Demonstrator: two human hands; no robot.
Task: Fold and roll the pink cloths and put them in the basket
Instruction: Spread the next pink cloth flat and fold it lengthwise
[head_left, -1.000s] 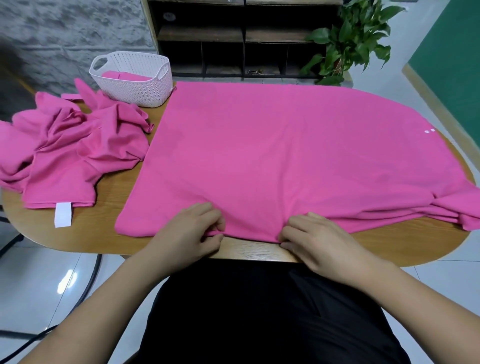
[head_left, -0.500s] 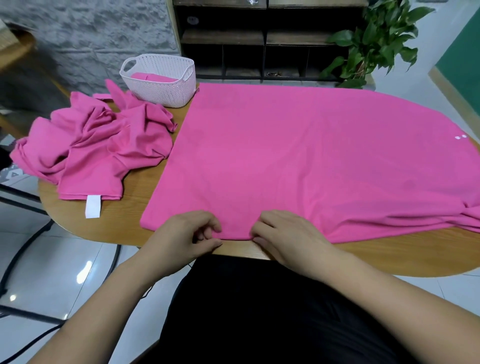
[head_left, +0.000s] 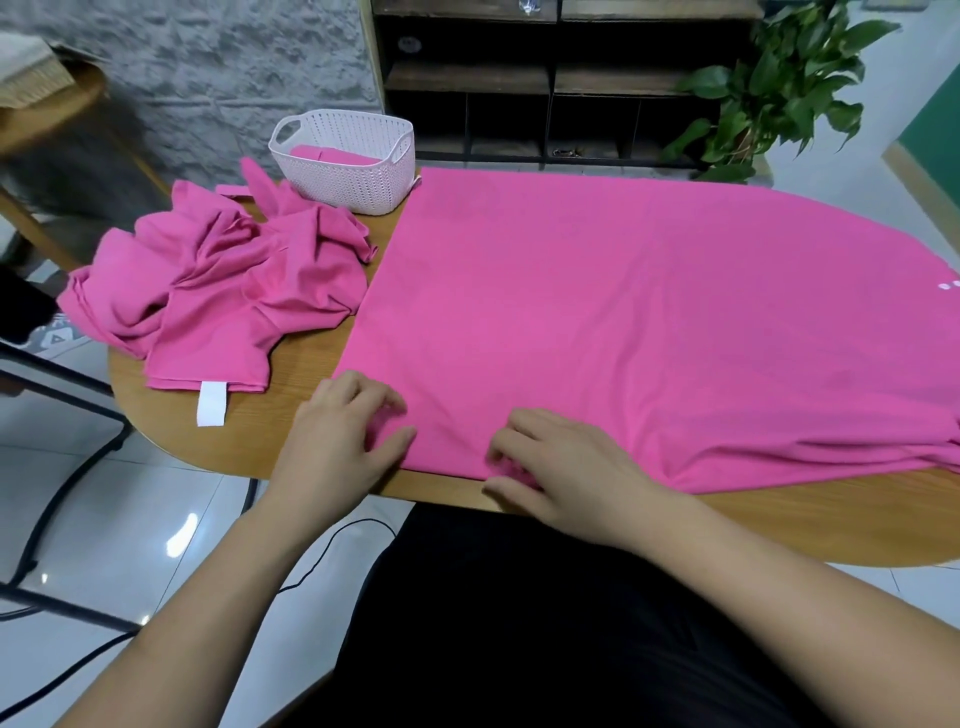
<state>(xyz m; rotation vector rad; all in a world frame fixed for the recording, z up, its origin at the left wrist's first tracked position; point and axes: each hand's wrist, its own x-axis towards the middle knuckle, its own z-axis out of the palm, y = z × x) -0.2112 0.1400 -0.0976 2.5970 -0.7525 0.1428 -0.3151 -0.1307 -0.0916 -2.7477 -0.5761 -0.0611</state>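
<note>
A large pink cloth (head_left: 623, 322) lies spread flat over most of the wooden table (head_left: 270, 415). My left hand (head_left: 337, 431) rests on its near left corner with fingers curled over the edge. My right hand (head_left: 566, 467) pinches the near hem a little to the right. A crumpled heap of pink cloths (head_left: 223, 291) with a white label lies at the table's left end. The white perforated basket (head_left: 348, 161) stands at the back left and holds a rolled pink cloth (head_left: 332, 155).
A dark wooden shelf unit (head_left: 545, 78) and a green potted plant (head_left: 779, 88) stand behind the table. A black metal chair frame (head_left: 62, 415) and cables are on the tiled floor to the left. The cloth's right end hangs bunched at the table's right edge.
Both hands have slid left along the near hem toward the cloth's left corner, and the view has turned left with them. The cloth itself stays flat.
</note>
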